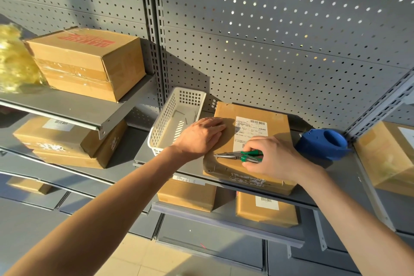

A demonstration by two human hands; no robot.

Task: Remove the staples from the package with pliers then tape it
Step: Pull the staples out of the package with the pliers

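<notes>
Green-handled pliers (239, 156) sat gripped in my right hand (272, 158), fingers wrapped round the handles, the thin nose pointing left and resting low over the package's (251, 141) near-left part, just beside a staple. My left hand (200, 136) lay flat and open, palm down, pressing the package's left edge to steady it. I judged this the staple-pulling step, not yet finished: small staples showed along the near edge and by the near-left corner, so the next move called for pinching one between the tips and levering it up without tearing the cardboard. The package lay flat on the grey shelf (349, 177), label up, reaching to the shelf's front edge, directly under both hands. A white basket (163, 127) stood touching its left side, toward the shelf's left end, and looked a handy place for pulled staples. A blue tape dispenser (322, 144) waited at the package's right, near the back edge, untouched.
</notes>
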